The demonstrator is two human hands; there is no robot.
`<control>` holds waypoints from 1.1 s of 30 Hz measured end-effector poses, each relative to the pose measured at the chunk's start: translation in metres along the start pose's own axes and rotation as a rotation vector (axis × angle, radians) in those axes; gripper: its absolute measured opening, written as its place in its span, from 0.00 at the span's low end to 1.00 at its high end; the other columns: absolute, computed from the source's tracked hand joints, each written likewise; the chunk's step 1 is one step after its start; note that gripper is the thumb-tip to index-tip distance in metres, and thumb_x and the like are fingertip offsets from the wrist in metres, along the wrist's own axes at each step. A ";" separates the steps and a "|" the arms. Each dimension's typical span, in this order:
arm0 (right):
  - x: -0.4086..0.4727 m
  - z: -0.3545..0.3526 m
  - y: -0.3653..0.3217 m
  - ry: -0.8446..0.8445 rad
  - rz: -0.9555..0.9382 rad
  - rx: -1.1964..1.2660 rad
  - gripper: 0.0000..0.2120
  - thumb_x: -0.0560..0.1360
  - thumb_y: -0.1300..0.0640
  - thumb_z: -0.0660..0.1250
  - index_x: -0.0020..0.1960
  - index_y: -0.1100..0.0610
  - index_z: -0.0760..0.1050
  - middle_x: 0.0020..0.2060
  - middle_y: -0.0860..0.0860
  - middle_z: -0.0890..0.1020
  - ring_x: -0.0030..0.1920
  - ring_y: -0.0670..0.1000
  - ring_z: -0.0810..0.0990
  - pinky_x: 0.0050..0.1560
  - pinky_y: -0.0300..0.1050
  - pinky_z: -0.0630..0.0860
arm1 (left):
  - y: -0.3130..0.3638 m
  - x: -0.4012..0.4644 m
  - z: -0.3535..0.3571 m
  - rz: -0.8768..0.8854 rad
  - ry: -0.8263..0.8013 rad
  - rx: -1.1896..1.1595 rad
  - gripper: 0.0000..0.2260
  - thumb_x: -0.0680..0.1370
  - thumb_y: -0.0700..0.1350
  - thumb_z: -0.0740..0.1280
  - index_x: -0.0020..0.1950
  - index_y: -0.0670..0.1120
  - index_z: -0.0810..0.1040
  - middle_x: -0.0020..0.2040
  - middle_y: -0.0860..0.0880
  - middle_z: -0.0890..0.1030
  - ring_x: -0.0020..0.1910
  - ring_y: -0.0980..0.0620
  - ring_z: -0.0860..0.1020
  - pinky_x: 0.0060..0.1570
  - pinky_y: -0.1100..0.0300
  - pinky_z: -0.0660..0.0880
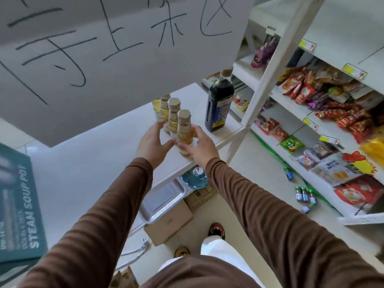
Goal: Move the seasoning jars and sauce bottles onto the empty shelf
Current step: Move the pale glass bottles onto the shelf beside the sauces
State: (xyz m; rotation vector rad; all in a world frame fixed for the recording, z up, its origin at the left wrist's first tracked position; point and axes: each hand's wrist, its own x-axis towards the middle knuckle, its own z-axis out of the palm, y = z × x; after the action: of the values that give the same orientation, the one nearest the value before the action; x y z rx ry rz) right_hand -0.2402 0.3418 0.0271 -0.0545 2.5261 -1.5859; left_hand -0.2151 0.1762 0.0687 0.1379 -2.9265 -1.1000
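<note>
Sauce bottles (pixel 173 117) in a row on white shelf (pixel 116 146), both hands at the front one.
Four small bottles with tan wrapped caps and gold bands stand upright in a line running back from the shelf's front edge; front bottle (pixel 184 132) sits between the hands. Left hand (pixel 152 142) on its left, fingers fairly straight and spread, fingertips near or touching the lower body. Right hand (pixel 200 143) on its right, fingers loosely extended along the bottle's side; contact likely, a firm grasp cannot be confirmed. Big dark soy bottle (pixel 219 102) stands upright just to the right, apart from the row. Small green-capped seasoning jars (pixel 304 194) on the floor by the snack shelving (pixel 324 113), well apart from the hands. Handwritten sign (pixel 116 38) hangs overhead. Brown sleeves, metal tray (pixel 164 201) below the shelf.
</note>
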 end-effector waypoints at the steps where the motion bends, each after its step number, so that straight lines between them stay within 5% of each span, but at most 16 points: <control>1: 0.002 0.002 0.000 0.007 -0.001 0.020 0.30 0.69 0.50 0.78 0.67 0.46 0.70 0.60 0.43 0.80 0.60 0.45 0.77 0.65 0.43 0.71 | 0.001 0.006 0.000 0.008 0.031 -0.040 0.25 0.77 0.47 0.71 0.72 0.47 0.69 0.68 0.47 0.76 0.65 0.48 0.75 0.66 0.49 0.72; 10: -0.005 0.002 0.007 0.133 0.016 0.223 0.20 0.66 0.51 0.80 0.55 0.50 0.77 0.46 0.47 0.85 0.45 0.46 0.83 0.44 0.39 0.82 | 0.017 0.042 0.008 0.087 0.200 -0.235 0.14 0.74 0.51 0.70 0.57 0.47 0.78 0.51 0.51 0.82 0.50 0.51 0.80 0.53 0.47 0.79; 17: -0.024 -0.049 0.024 0.230 0.033 0.169 0.20 0.69 0.49 0.78 0.58 0.49 0.77 0.47 0.43 0.85 0.49 0.43 0.83 0.56 0.45 0.80 | 0.027 0.045 0.014 0.028 0.205 -0.277 0.13 0.70 0.52 0.73 0.50 0.47 0.80 0.46 0.50 0.83 0.47 0.48 0.80 0.51 0.47 0.79; 23: -0.049 -0.098 0.035 0.335 0.048 0.192 0.18 0.70 0.49 0.77 0.56 0.48 0.75 0.47 0.41 0.83 0.49 0.39 0.81 0.56 0.40 0.77 | 0.068 0.028 0.029 0.162 0.104 -0.380 0.08 0.74 0.44 0.74 0.52 0.50 0.81 0.45 0.57 0.82 0.42 0.64 0.77 0.45 0.70 0.73; 29: -0.071 -0.181 0.051 0.474 0.066 0.224 0.21 0.69 0.49 0.78 0.58 0.46 0.74 0.48 0.39 0.81 0.51 0.43 0.80 0.59 0.42 0.75 | 0.143 0.013 0.079 0.296 -0.043 -0.424 0.10 0.72 0.49 0.74 0.52 0.52 0.80 0.46 0.57 0.83 0.45 0.56 0.81 0.49 0.59 0.78; 33: -0.087 -0.256 0.071 0.543 0.079 0.225 0.21 0.69 0.49 0.78 0.57 0.50 0.75 0.49 0.43 0.83 0.50 0.44 0.81 0.59 0.48 0.78 | 0.211 0.008 0.129 0.363 -0.124 -0.426 0.12 0.75 0.46 0.73 0.57 0.49 0.79 0.46 0.58 0.81 0.44 0.69 0.78 0.47 0.69 0.75</control>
State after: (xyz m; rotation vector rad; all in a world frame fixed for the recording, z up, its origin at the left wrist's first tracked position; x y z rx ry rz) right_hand -0.1900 0.6108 0.0826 0.5688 2.6388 -2.0625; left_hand -0.2446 0.4183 0.1106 -0.4580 -2.5781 -1.6590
